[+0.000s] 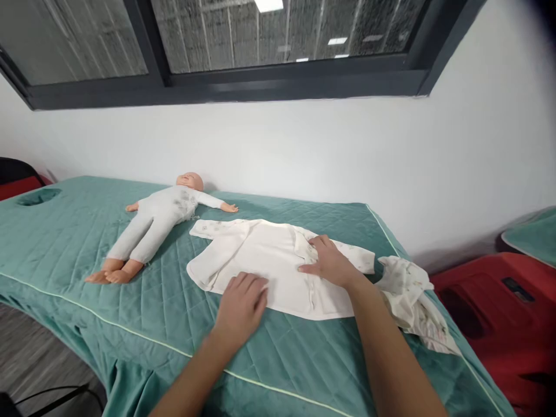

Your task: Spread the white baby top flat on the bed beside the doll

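A white long-sleeved baby shirt (273, 249) lies spread open on the green quilted cover, with small prints inside its sleeves and edges. My left hand (244, 304) is at the shirt's near edge, its fingers curled together with the thumb on a bit of the cloth. Resting on the right front panel is my right hand (328, 260), thumb and fingers apart, near the collar edging. Left of the shirt, a baby doll (167, 205) in a white bodysuit is on its back, arms out. Crumpled printed baby clothes (408, 295) lie to the right of my right forearm.
The green cover (143, 313) drapes over a padded bed that has a face hole (39, 197) at its far left. A white wall (269, 150) and a dark-framed window (286, 84) stand behind. Red plastic furniture (495, 307) is at the right.
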### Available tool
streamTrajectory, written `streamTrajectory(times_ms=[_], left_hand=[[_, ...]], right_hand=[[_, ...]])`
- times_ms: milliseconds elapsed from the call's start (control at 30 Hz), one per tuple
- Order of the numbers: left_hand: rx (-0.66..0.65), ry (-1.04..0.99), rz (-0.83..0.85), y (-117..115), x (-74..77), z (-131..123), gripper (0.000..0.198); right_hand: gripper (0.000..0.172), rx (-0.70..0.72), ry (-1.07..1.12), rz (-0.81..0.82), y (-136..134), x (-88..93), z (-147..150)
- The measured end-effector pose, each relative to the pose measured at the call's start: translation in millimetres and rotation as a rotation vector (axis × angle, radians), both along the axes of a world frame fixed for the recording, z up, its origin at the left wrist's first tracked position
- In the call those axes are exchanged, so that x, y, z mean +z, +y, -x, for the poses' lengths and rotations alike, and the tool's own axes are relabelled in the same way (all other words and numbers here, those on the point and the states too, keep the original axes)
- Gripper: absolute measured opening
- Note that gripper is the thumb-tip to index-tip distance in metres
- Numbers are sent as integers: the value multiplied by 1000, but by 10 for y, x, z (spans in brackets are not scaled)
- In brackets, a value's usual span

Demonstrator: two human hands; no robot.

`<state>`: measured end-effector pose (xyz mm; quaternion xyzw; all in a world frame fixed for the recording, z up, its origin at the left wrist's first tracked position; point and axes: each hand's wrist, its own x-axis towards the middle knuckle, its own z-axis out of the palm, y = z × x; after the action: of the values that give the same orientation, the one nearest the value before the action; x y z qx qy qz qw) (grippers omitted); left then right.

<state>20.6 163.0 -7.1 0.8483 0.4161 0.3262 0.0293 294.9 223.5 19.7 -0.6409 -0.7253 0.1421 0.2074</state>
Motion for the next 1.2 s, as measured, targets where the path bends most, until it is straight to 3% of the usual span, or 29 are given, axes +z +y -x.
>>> streamTrajectory(times_ms=[67,167,267,300,400,533,800,933,1067,1200], left_hand=[[-129,3,51,-143,51,-276,20],[-290,33,109,-332,111,-718,32],[-302,80,141,-419,138,-1019,29],[-270,89,155,-425,139,-1072,25],[-167,95,191,-410,121,-1123,16],[-142,87,172,-400,75,-1090,12],[-201,-114,131,-453,24,-1040,8],[-207,-172,167,-433,45,-1030,5],[-174,-255,202,-404,20,-1042,10],[-167,-401,197,-386,-2,-1020,18]], right_hand=[[69,-27,-21,-35,-18,-6,49],[43,-42,-90,-93,-24,-30,96],[15,-130,-150,-165,7,-58,151],[14,-172,-129,-181,30,-65,160],[29,-296,95,-185,127,-72,108],[33,-425,381,-176,244,-87,-112],[32,-497,407,-124,274,-169,-354],[30,-458,354,-217,231,-108,-257],[25,-314,393,-299,117,13,-51],[27,-13,585,-114,-17,133,185]])
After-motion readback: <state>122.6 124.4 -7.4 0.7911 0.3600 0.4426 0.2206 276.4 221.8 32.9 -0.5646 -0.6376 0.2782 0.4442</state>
